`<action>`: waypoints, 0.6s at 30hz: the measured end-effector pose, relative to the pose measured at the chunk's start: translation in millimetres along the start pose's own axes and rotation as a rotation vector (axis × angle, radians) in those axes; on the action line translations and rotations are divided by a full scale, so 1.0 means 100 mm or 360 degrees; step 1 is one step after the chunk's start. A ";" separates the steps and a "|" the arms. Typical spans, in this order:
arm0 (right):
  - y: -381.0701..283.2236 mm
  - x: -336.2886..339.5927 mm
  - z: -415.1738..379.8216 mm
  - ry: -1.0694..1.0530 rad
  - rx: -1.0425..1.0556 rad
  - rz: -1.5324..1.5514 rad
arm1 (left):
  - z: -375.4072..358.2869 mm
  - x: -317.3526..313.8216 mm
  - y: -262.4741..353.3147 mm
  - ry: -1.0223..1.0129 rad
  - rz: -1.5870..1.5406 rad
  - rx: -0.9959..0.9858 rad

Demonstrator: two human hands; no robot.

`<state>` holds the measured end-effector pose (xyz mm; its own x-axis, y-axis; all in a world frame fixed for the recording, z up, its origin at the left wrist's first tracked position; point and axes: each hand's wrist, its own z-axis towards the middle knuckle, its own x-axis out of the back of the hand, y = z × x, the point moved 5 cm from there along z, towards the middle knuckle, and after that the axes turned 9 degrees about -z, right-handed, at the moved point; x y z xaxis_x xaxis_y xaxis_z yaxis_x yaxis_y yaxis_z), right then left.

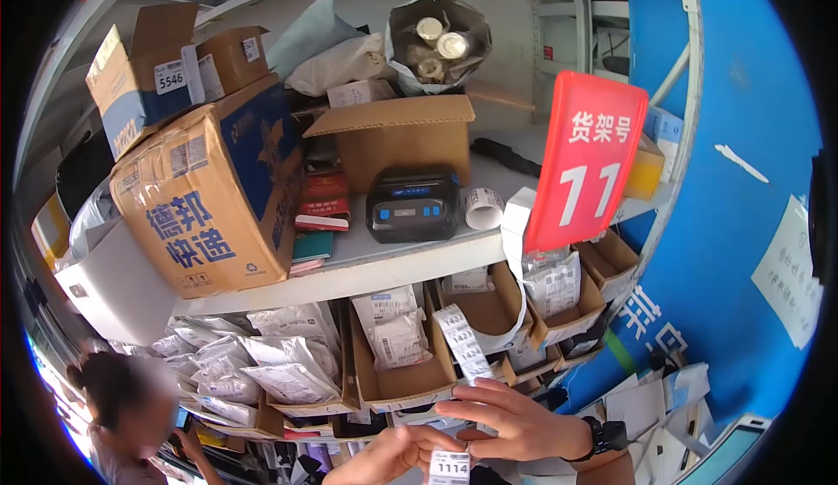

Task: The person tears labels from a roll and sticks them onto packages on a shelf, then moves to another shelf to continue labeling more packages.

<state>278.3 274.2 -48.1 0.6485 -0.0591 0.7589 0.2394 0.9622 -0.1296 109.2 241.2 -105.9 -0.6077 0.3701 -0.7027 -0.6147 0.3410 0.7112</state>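
Note:
A white strip of printed number labels (463,345) hangs from the shelf edge down to my hands, several labels reading 1423. My right hand (515,422), with a black watch at the wrist, holds the strip near its fingers, which partly cover it. My left hand (394,452) meets it at the fingertips, pinching the strip's lower part, where a label reading 1114 (451,466) shows below the fingers. On the shelf above, a black label printer (413,208) stands beside a small roll of labels (484,209).
Cardboard bins (406,386) with bagged parcels (292,367) line the level below. A large carton (205,197) sits left on the shelf. A red sign (587,162) reading 11 stands at the shelf edge. Another person (122,415) is at lower left.

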 end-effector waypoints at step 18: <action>0.04 -1.78 -2.30 -0.0347 -0.2047 0.1786 | -0.33 0.26 0.32 0.0201 0.0850 -0.0686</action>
<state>330.3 227.9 -330.2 0.8144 0.5803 -0.0015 0.2235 -0.3161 -0.9220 56.8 232.9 -102.6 -0.9200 0.2795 -0.2748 -0.3446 -0.2427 0.9068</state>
